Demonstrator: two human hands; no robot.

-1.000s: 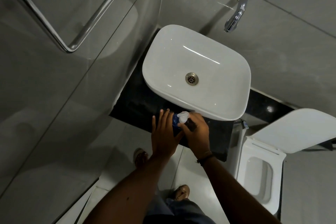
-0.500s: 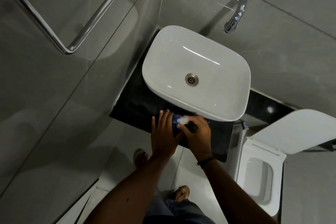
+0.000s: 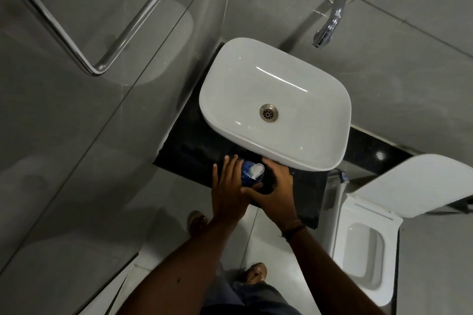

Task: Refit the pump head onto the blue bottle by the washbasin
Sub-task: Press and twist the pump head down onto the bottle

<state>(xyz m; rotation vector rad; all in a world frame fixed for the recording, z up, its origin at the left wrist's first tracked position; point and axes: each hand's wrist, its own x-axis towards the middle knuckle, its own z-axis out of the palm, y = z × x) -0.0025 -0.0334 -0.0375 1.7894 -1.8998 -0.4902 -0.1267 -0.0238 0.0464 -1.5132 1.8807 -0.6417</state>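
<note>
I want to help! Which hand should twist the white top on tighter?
Probably the right hand: it sits beside the white plastic pump head, while the left hand braces the round blue bottle.

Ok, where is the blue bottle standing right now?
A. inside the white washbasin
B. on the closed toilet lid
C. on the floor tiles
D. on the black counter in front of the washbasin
D: the blue bottle, white pump head on top, stands on the black counter just in front of the washbasin, between the left hand and right hand.
</note>
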